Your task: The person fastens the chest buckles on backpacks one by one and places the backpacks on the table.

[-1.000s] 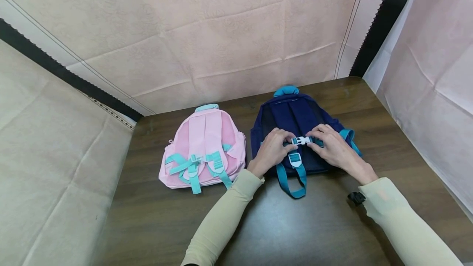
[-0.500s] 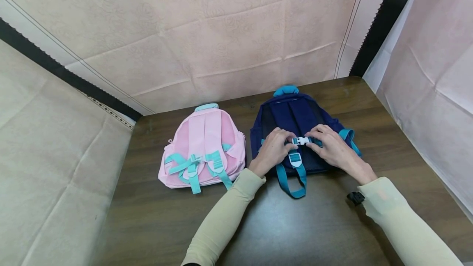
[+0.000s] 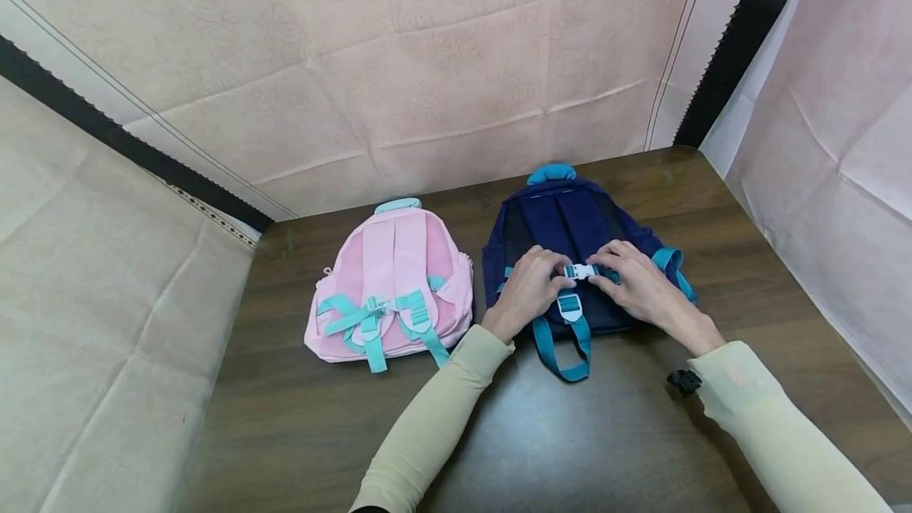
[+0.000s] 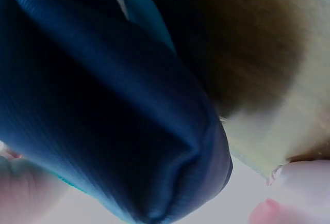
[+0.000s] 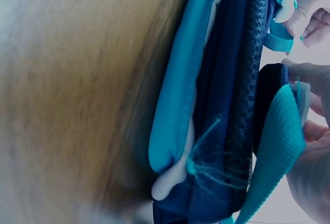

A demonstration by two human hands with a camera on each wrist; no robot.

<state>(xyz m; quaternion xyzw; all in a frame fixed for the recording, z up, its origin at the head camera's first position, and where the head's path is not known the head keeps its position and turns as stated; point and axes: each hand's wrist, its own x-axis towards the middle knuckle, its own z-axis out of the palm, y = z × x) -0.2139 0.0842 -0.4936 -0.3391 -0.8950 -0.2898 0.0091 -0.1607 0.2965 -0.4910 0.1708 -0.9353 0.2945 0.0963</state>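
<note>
A navy backpack (image 3: 545,216) with teal straps lies straps-up on the table. Across its middle is a white side-release buckle (image 3: 580,271), its two parts end to end between the hands. My left hand (image 3: 526,291) pinches the buckle's left end between thumb and fingertips. At the other end, my right hand (image 3: 641,282) pinches it by the teal webbing. In the right wrist view, a teal strap (image 5: 281,141) runs up to the right hand (image 5: 314,167). Navy fabric (image 4: 113,115) fills much of the left wrist view and hides the buckle there.
Left of the navy backpack lies a pink backpack (image 3: 395,252) with mint straps. A teal strap loop (image 3: 566,374) hangs off the navy backpack's front onto the brown wooden table (image 3: 570,450). Pale cloth (image 3: 427,62) hangs behind and at both sides.
Both hands stay nearly in place at the white buckle. The left wrist and sleeve shift very slightly to the right.
</note>
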